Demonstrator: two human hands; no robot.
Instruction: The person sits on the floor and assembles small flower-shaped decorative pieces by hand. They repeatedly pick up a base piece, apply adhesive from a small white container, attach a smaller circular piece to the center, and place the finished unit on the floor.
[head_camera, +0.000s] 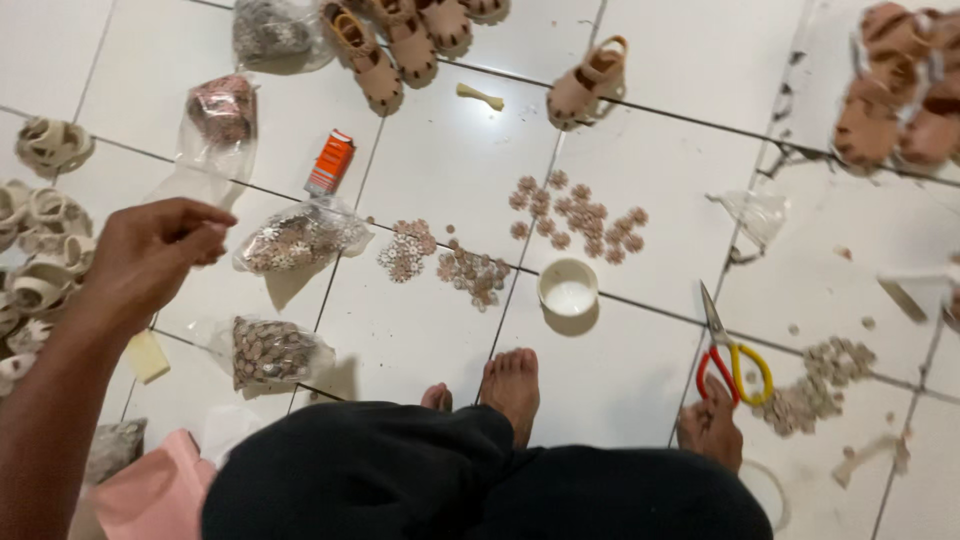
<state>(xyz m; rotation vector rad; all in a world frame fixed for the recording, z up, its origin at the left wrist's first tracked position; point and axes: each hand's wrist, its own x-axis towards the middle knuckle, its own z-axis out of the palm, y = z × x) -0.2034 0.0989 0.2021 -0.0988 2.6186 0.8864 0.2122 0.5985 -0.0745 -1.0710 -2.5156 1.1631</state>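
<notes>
My left hand (150, 255) is raised over the white tiled floor at the left, fingers curled with the thumb pressed against them. Nothing shows between the fingers. Just right of it lies a clear plastic bag of small brown flower-shaped pieces (298, 238), and another such bag (268, 350) lies below. Loose piles of the same pieces (470, 272) lie in the middle, with flat ones spread out (575, 215) beyond. A small white bowl (567, 287) stands beside them. My right hand is out of view. My black-trousered legs and bare feet (512, 385) fill the bottom.
Scissors with red and yellow handles (728, 355) lie at the right by another pile of pieces (820, 385). Tan sandals (385, 45) sit at the top and top right (895, 85). Beige straps (40, 260) are heaped at the left. An orange box (331, 162) lies near a further bag (222, 115).
</notes>
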